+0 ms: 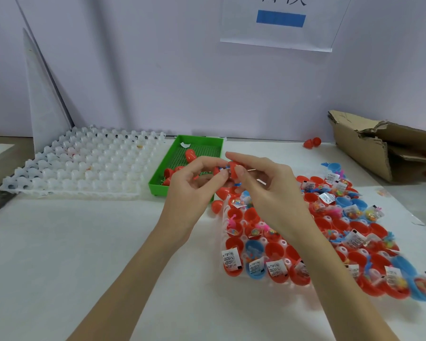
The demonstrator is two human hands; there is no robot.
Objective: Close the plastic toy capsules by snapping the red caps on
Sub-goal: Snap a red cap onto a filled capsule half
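Nearest: clear holder tray (221,217) at right, packed with open red capsule halves (278,252) and a few blue halves (255,249), most holding small toys and white printed slips. The right forearm crosses over the tray's left part and hides several cells.

Two loose red caps (217,206) lie on the white table (84,254) just off the tray's far-left corner, below the hands.

Both hands are raised above the table, fingertips nearly meeting. Right hand (263,183): thumb and forefinger pinch a red cap (233,168), other fingers loosely curled. Left hand (194,178): fingers curled in around a small red piece (216,170), mostly hidden; can't tell if it's a capsule half. Something blue shows between the two pieces.

Behind the hands: green perforated tray (197,143) with more red caps, partly blocked by the left hand. Left of it, a white cell tray (84,163), mostly unfilled.

Far right: torn cardboard box (369,143); one closed red capsule (312,143) near the wall.
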